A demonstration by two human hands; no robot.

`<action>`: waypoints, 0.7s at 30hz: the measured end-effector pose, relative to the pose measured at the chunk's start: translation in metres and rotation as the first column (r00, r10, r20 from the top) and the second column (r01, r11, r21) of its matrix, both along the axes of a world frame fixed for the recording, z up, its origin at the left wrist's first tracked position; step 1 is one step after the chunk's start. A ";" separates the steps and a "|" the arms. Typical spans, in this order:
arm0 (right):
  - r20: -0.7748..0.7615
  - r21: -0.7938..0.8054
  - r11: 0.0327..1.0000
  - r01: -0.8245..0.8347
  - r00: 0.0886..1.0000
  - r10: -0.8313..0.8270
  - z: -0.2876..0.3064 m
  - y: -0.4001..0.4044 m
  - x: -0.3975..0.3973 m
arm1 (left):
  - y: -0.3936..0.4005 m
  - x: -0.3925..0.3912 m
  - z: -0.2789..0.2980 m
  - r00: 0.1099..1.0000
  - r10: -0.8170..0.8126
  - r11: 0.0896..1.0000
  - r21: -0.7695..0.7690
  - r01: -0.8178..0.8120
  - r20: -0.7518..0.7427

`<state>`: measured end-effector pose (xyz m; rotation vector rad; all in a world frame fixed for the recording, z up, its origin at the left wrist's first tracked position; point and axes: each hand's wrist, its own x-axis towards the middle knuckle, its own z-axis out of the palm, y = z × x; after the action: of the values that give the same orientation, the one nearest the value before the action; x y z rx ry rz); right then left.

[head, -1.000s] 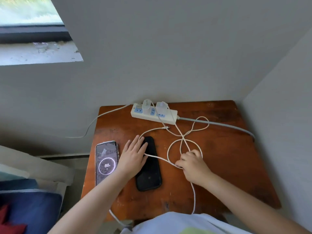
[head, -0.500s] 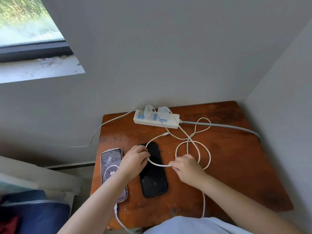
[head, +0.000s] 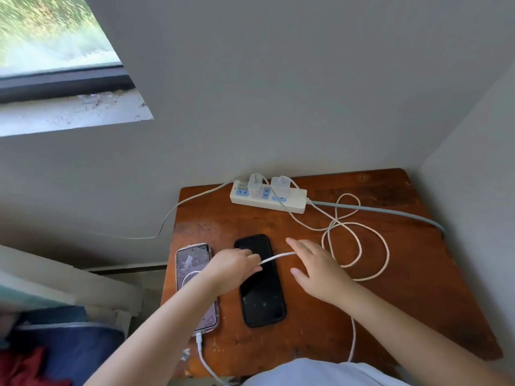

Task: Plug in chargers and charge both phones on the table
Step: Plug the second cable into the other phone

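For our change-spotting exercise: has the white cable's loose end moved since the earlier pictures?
Yes. It no longer lies near the power strip; the white cable now runs across the black phone into the left hand.

The left hand (head: 232, 267) pinches a white cable (head: 278, 257) over the black phone (head: 260, 280); the right hand (head: 317, 267) hovers spread.
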<state>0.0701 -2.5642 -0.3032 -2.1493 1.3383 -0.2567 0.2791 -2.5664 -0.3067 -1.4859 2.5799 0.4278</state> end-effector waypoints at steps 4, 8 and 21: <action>0.103 -0.020 1.000 -0.009 0.995 0.011 0.004 -0.006 -0.004 | -0.003 -0.004 0.007 0.999 0.012 1.000 0.012 -0.011 -0.049; 0.030 0.086 0.996 -0.035 0.999 0.032 -0.006 -0.002 -0.031 | 0.004 -0.003 0.005 0.989 0.105 0.991 0.090 -0.096 -0.107; -0.073 0.248 0.966 -0.076 0.993 0.097 -0.006 0.007 -0.033 | 0.011 0.003 -0.020 0.963 -0.243 0.959 0.180 0.220 0.120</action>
<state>0.0371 -2.5576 -0.3093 -2.0218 1.2468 0.0348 0.2817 -2.5559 -0.3266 -1.1021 2.4985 0.4738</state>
